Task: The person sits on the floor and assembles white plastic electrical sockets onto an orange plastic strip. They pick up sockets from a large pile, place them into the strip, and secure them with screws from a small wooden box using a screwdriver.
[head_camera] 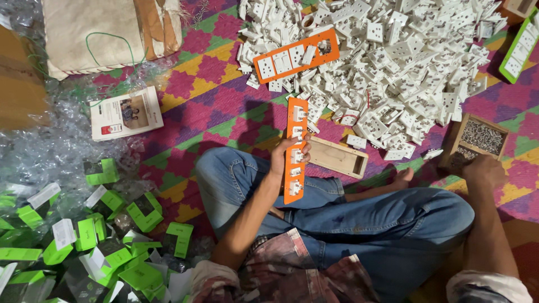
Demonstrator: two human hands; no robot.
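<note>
strip first: a long orange plastic socket strip (295,150) stands upright along the view, gripped near its middle by my left hand (282,157). its face is bright orange with square cut-outs down its length, each filled with a white socket module, and i count about five of them. the strip's lower end sits above my left knee in blue jeans (337,219), and its top end points towards the big heap of loose white plastic socket modules (393,67) on the patterned floor mat (213,95). left fingers (303,147) are wrapped over the strip's edge, holding it firmly.

my right hand (482,171) is over at the small wooden box of metal screws (474,143), just at its near edge. its fingers are curled downward, and i cannot tell whether they hold anything.

a second orange socket strip (296,55) lies slanted on the heap, partly filled with white modules. a plain wooden tray (337,158) rests on the mat just beside the held strip, between it and the heap. a green strip (525,47) lies at the far right edge. to my left, folded green and white cardboard packaging pieces (106,241) lie scattered among clear plastic wrap (50,151), with a printed leaflet (126,112) beyond them.
</note>
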